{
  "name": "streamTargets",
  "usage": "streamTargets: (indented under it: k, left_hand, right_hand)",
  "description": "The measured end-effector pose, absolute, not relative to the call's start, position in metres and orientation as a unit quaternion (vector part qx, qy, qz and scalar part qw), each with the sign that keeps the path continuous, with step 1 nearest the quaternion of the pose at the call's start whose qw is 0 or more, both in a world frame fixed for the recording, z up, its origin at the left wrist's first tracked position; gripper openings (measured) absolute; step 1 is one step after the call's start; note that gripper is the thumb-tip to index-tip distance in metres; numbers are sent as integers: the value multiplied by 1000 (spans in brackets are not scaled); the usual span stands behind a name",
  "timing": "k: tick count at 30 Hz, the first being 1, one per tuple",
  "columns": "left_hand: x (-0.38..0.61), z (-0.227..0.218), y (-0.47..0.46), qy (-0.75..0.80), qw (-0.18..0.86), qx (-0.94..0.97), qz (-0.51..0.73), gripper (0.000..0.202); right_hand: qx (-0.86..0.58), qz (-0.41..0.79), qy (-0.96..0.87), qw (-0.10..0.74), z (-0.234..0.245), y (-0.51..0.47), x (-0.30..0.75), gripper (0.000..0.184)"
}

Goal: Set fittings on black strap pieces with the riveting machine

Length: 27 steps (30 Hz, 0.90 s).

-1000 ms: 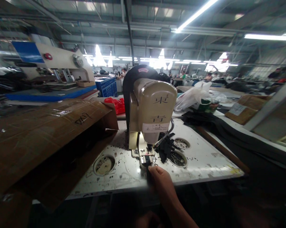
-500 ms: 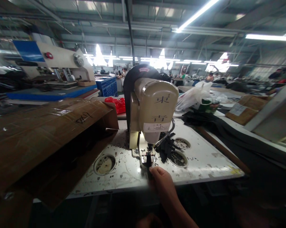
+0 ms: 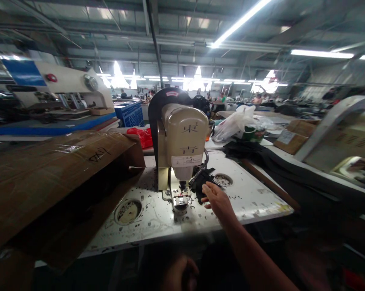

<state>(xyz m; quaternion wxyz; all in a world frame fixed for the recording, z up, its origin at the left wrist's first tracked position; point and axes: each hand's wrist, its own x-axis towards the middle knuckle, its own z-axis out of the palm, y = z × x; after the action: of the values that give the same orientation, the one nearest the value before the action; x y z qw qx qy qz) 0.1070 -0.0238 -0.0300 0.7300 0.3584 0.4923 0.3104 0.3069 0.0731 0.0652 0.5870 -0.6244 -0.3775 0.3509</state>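
A beige machine head (image 3: 185,133) with a presser foot (image 3: 182,186) stands over a small metal plate (image 3: 181,201) on a white worktable (image 3: 158,226). My right hand (image 3: 218,202) reaches over the table to a pile of black fabric pieces (image 3: 203,180) right of the needle. Its fingers are apart and bent, with the tips at the pile's edge; no piece shows between them. Low in the view, below the table edge, my left hand (image 3: 180,271) is curled in shadow. Something dark lies against its fingers, too dim to name.
At left an open cardboard box (image 3: 64,161) covers part of the table. Round recesses (image 3: 127,211) hold scraps. Black cloth (image 3: 270,169) and a white plastic bag (image 3: 235,123) lie at right. Another machine (image 3: 346,137) stands far right, and a blue crate (image 3: 129,114) behind.
My right hand has left the black strip at the presser foot and moved right to the pile. The strip is gone from the plate. The view has turned slightly right; my left hand shows more.
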Motion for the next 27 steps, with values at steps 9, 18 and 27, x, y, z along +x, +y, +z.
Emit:
streamTargets:
  k: [9,18,27]
  left_hand:
    - [103,10,-12,499,738,320,322,76]
    - [112,23,-15,499,769,297,268,72]
    - [87,2,-14,505,709,411,272,74]
  right_hand:
    - [-564,436,-459,530,18,-19,252,35]
    - [-517,577,-414,477,22,-22,241,34]
    - [-518,543,-343,564,36,-11,270,42]
